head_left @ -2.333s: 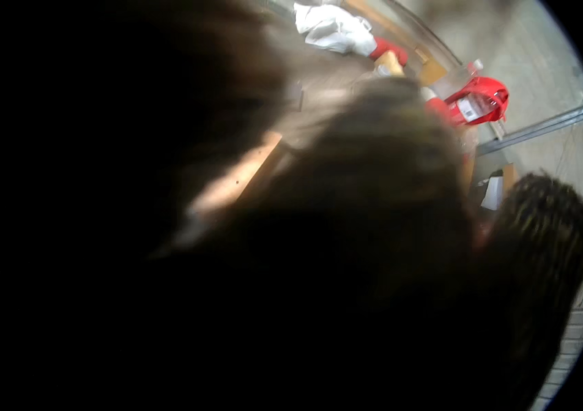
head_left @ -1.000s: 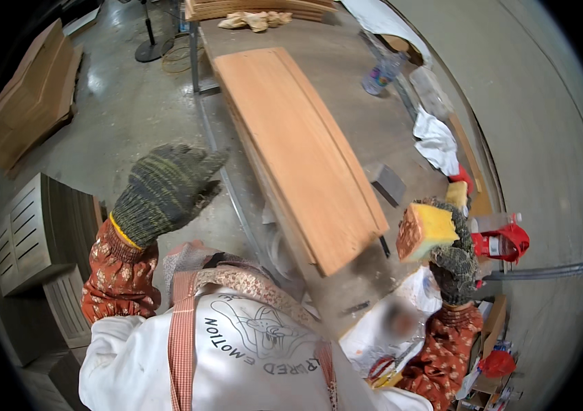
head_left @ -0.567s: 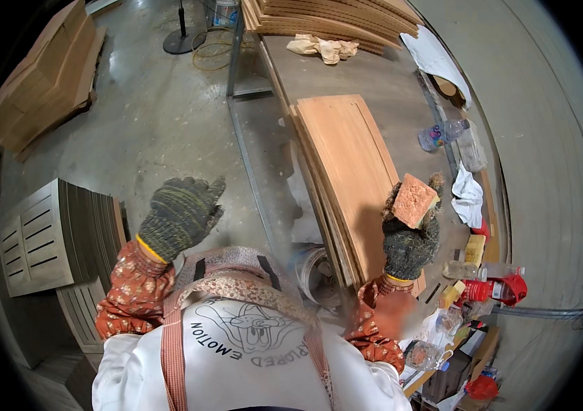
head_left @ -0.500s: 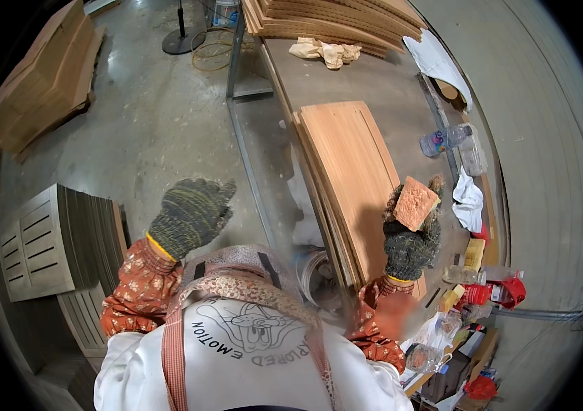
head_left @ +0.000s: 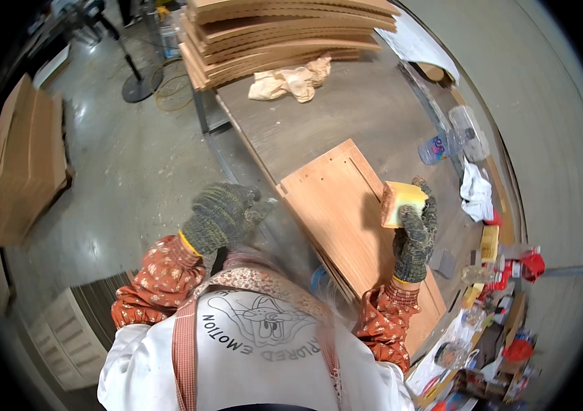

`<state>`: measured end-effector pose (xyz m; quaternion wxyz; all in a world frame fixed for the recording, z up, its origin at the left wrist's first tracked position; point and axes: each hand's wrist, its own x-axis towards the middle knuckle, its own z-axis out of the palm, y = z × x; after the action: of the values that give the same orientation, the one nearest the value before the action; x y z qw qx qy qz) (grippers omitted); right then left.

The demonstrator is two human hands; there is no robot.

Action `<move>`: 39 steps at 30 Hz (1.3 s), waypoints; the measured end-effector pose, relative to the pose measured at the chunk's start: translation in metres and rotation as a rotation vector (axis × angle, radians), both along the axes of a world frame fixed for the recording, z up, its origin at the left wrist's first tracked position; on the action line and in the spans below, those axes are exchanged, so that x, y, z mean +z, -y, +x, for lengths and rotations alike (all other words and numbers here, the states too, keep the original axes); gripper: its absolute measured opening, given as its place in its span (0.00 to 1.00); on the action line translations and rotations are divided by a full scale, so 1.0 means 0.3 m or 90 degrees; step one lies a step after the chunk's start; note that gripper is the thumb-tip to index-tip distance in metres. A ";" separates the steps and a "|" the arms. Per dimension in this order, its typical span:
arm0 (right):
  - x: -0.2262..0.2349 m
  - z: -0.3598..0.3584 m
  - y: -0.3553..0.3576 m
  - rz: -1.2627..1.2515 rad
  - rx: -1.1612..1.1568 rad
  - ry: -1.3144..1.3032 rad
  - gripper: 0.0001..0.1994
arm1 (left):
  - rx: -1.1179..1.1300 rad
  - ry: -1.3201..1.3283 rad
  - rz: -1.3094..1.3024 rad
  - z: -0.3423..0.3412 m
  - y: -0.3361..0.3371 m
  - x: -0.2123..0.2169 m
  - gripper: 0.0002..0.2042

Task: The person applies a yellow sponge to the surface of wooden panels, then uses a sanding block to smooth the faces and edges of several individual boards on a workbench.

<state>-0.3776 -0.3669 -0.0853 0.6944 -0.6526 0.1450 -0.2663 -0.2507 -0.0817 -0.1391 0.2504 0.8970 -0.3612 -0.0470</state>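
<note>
The right hand [head_left: 414, 236], in a knit glove, grips a yellow sponge block [head_left: 403, 202] between thumb and fingers and holds it just above the far edge of a reddish wood panel [head_left: 346, 226]. The panel lies flat on the bench [head_left: 346, 116], on top of what looks like one or two more panels, with its near end toward the person's body. The left hand [head_left: 223, 216], also gloved, hangs over the bench's left edge with fingers curled and nothing in it that shows; whether it touches the bench I cannot tell, since the area around it is blurred.

The main risk is the panel shifting. With no hand pressing it down, a firm push from the block could slide it over the panels beneath and toward the bench edge. The grip on the block is only at its lower part, so a catch on the panel's grooves or holes could twist it out of the glove. A plastic bottle [head_left: 442, 145] and a white rag [head_left: 476, 192] lie near the panel's right side, where a wide stroke could knock them. The stack of boards [head_left: 284, 34] and crumpled cloth [head_left: 291, 79] sit well apart.
</note>
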 end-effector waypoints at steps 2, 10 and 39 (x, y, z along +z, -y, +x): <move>0.000 0.015 -0.012 -0.081 -0.085 -0.065 0.29 | -0.065 -0.246 -0.125 0.031 0.065 -0.072 0.14; 0.057 0.036 -0.197 -0.195 -0.270 -0.226 0.30 | 0.083 -0.915 -0.227 0.034 0.270 -0.052 0.18; 0.032 0.663 -0.089 -0.841 -0.004 -0.731 0.30 | -0.227 -0.750 -0.065 0.223 0.183 -0.078 0.11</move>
<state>-0.1787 -0.3402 -0.0758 -0.0069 -0.9543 0.2900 0.0721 -0.1839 -0.1367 -0.1626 0.4387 0.6331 -0.3084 -0.5582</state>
